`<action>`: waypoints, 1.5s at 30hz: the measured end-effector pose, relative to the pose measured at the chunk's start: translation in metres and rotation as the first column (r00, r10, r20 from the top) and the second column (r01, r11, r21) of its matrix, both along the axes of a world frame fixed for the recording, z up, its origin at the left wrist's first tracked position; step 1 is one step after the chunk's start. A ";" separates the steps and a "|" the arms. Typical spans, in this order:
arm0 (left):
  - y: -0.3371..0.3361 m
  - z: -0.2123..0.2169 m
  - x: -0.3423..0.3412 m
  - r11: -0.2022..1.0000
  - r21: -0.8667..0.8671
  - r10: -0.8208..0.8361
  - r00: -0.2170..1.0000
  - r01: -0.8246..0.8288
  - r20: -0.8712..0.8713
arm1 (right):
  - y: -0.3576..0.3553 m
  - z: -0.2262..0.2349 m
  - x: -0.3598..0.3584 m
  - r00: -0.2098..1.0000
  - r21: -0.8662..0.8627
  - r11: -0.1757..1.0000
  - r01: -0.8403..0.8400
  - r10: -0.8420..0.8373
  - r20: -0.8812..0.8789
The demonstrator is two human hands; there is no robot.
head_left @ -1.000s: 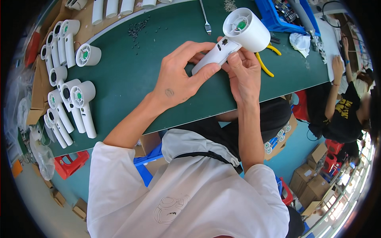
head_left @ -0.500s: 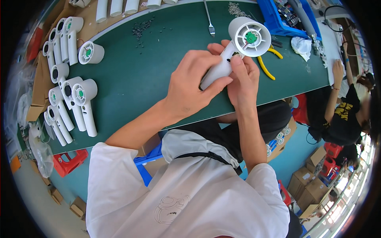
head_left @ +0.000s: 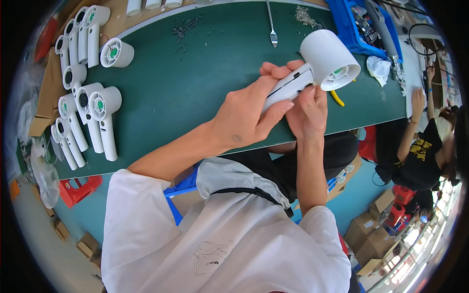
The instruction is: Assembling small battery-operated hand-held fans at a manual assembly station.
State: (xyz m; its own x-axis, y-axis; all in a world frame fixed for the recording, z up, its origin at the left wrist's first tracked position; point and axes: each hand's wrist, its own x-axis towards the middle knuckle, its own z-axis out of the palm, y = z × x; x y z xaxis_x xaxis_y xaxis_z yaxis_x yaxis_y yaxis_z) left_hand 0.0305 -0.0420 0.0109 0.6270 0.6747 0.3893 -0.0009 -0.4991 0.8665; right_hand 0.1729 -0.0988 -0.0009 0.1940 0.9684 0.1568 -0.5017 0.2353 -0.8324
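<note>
A white handheld fan [head_left: 328, 58] is held between my two hands above the green table. Its round drum-shaped head tilts to the upper right, and a bit of green shows inside the opening. My left hand [head_left: 251, 108] is closed around the lower part of the handle, thumb on the near side. At the top of the handle, just below the head, my right hand [head_left: 308, 107] grips with thumb and fingers. A seam and small dark slots show along the handle's side. The right fingertips partly hide a small dark part there.
More white fans [head_left: 106, 119] lie in groups at the left, near a loose fan head [head_left: 117, 52]. Dark screws [head_left: 184, 27], a metal spatula-like tool [head_left: 273, 36], silvery screws [head_left: 306, 17], yellow-handled pliers [head_left: 337, 98] and a blue bin [head_left: 344, 29] surround the work area. A co-worker sits at right.
My hands have turned the fan, so its head opening faces down and right instead of toward me, showing the handle's side seam. Both hands still grip it, slightly further right.
</note>
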 end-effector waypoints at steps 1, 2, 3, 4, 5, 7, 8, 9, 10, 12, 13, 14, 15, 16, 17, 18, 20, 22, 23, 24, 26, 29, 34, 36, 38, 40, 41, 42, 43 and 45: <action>-0.001 -0.001 -0.001 1.000 0.027 0.008 1.000 -0.008 0.000 | 0.000 0.001 0.000 1.000 0.029 1.000 -0.006 0.006 -0.004; -0.001 -0.001 -0.001 1.000 0.022 0.014 1.000 -0.014 0.002 | 0.000 0.001 -0.001 1.000 0.058 0.998 -0.010 0.010 -0.007; -0.002 0.000 0.000 0.996 0.086 0.018 1.000 -0.019 0.009 | 0.000 0.002 -0.001 1.000 0.077 0.997 -0.005 0.008 -0.030; -0.002 -0.001 0.001 0.989 0.149 0.022 1.000 -0.024 0.016 | 0.000 -0.001 0.000 1.000 0.073 0.997 -0.012 0.014 -0.028; -0.002 -0.002 0.001 0.989 0.145 0.027 0.999 -0.030 0.018 | 0.000 -0.005 0.003 1.000 0.102 0.995 -0.020 0.021 -0.014; -0.001 -0.005 0.002 0.971 0.236 0.027 0.999 -0.037 0.045 | -0.001 -0.008 0.004 0.999 0.128 0.991 -0.033 0.032 0.003; -0.001 -0.007 0.003 0.972 0.232 0.033 0.998 -0.043 0.047 | -0.001 -0.008 0.003 1.000 0.116 0.993 -0.019 0.018 0.008; -0.001 -0.008 0.003 0.971 0.234 0.030 0.997 -0.046 0.070 | -0.002 -0.008 0.003 1.000 0.105 0.994 -0.005 0.003 0.014; -0.002 -0.009 0.004 0.970 0.236 0.027 0.995 -0.048 0.092 | -0.002 -0.007 0.003 1.000 0.103 0.995 -0.010 0.008 0.016; -0.001 -0.010 0.003 0.974 0.223 0.017 0.996 -0.036 0.085 | -0.002 -0.007 0.003 0.999 0.076 0.997 0.016 -0.020 0.050; -0.001 -0.010 0.003 0.977 0.211 0.004 0.997 -0.020 0.077 | -0.002 -0.006 0.002 0.998 0.076 0.997 0.016 -0.019 0.051; -0.002 -0.011 0.004 0.977 0.211 0.003 0.997 -0.020 0.080 | -0.001 -0.006 0.001 0.998 0.066 0.997 0.025 -0.029 0.057; -0.004 -0.012 0.004 0.987 0.157 0.008 0.997 -0.021 0.082 | -0.001 -0.006 0.001 0.997 0.057 0.998 0.036 -0.040 0.064; -0.005 -0.012 0.004 0.995 0.102 0.012 0.996 -0.021 0.083 | -0.001 -0.006 0.001 0.997 0.058 0.998 0.038 -0.042 0.068; -0.006 -0.010 0.003 0.994 0.103 0.011 0.996 -0.019 0.085 | 0.000 -0.006 0.000 0.996 0.059 0.997 0.044 -0.048 0.071; -0.005 -0.006 0.000 0.997 -0.064 -0.049 0.997 0.053 0.062 | 0.000 -0.007 0.000 0.996 0.061 0.997 0.051 -0.055 0.074; -0.001 -0.001 -0.004 0.966 -0.227 -0.117 0.992 0.125 0.050 | -0.001 0.004 -0.006 0.990 0.011 0.996 0.087 -0.087 0.111; 0.003 0.002 -0.005 0.823 -0.525 -0.210 0.975 0.215 0.069 | 0.000 0.009 -0.007 0.982 -0.038 0.991 0.126 -0.119 0.148; 0.003 0.002 -0.004 0.822 -0.525 -0.217 0.974 0.220 0.069 | 0.001 0.009 -0.006 0.981 -0.052 0.991 0.125 -0.116 0.157; 0.004 0.000 -0.003 0.850 -0.480 -0.202 0.976 0.217 0.083 | 0.001 0.009 -0.006 0.980 -0.067 0.990 0.125 -0.113 0.166; 0.004 -0.001 -0.001 0.875 -0.433 -0.196 0.976 0.218 0.096 | 0.001 0.010 -0.005 0.978 -0.076 0.989 0.129 -0.114 0.175; 0.004 0.000 0.000 0.877 -0.444 -0.170 0.983 0.183 0.069 | 0.001 0.008 -0.004 0.978 -0.080 0.989 0.122 -0.106 0.177; 0.003 0.007 0.000 0.799 -0.574 -0.167 0.983 0.179 0.075 | 0.000 0.008 -0.002 0.982 -0.118 0.989 0.087 -0.066 0.176; 0.002 0.006 0.000 0.793 -0.580 -0.170 0.982 0.185 0.081 | 0.000 0.007 -0.003 0.983 -0.116 0.989 0.086 -0.065 0.171; 0.002 0.006 -0.001 0.788 -0.586 -0.171 0.981 0.190 0.089 | 0.000 0.007 -0.003 0.984 -0.115 0.990 0.083 -0.064 0.166; 0.003 0.007 -0.002 0.820 -0.539 -0.183 0.981 0.190 0.067 | 0.000 0.007 -0.002 0.982 -0.093 0.992 0.087 -0.070 0.175; 0.003 0.007 -0.002 0.821 -0.539 -0.182 0.981 0.188 0.066 | 0.001 0.008 -0.003 0.982 -0.093 0.992 0.086 -0.069 0.175; 0.002 0.007 -0.003 0.822 -0.539 -0.171 0.983 0.184 0.074 | 0.001 0.008 -0.004 0.983 -0.090 0.992 0.087 -0.071 0.171; 0.002 0.006 -0.003 0.823 -0.539 -0.160 0.984 0.179 0.082 | 0.002 0.008 -0.005 0.983 -0.087 0.992 0.088 -0.073 0.167; 0.000 0.004 -0.003 0.840 -0.519 -0.139 0.987 0.157 0.074 | 0.002 0.007 -0.005 0.984 -0.084 0.993 0.079 -0.064 0.165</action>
State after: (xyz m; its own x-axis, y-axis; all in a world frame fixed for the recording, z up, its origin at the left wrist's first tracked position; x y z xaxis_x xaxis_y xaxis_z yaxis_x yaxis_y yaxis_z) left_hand 0.0272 -0.0420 0.0152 0.7294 0.6835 0.0275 -0.0705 0.0351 0.9969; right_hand 0.1676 -0.0965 0.0066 0.2423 0.9645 0.1049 -0.3436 0.1865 -0.9204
